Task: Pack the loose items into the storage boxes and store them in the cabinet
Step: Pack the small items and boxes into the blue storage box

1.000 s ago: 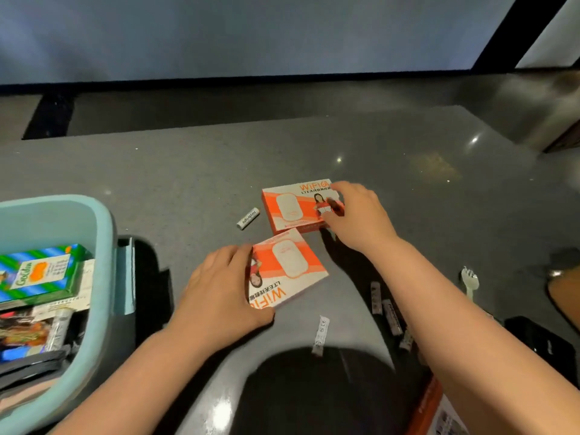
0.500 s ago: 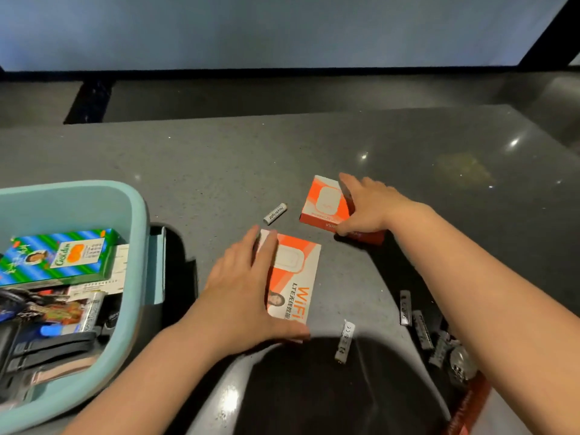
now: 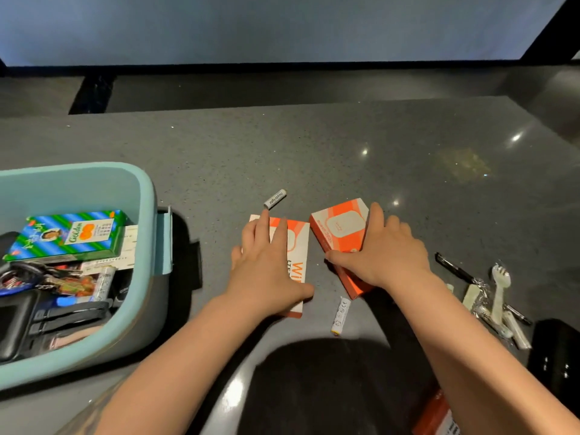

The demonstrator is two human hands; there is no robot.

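Two flat orange-and-white WiFi boxes lie mid-counter. My left hand (image 3: 266, 265) rests flat on the left WiFi box (image 3: 298, 246), fingers straight and thumb along its near end. My right hand (image 3: 389, 249) grips the right WiFi box (image 3: 340, 226) between thumb and fingers, and that box is tilted up on one edge. A light blue storage bin (image 3: 147, 196) stands at the left with a green box (image 3: 69, 235), keys and several other items inside. One white battery (image 3: 275, 198) lies just beyond my left fingertips. A second battery (image 3: 340, 315) lies between my wrists.
At the right lie a white spork (image 3: 500, 287), a black pen (image 3: 452, 265) and several small wrapped packets. A black object (image 3: 555, 359) sits at the right edge, and an orange item (image 3: 436, 416) at the bottom. The dark grey counter ends at a ledge under the wall behind.
Both boxes have been turned and slid closer together. My right hand has tipped its box up on edge and drawn it nearer, while my left hand turned its box lengthwise.
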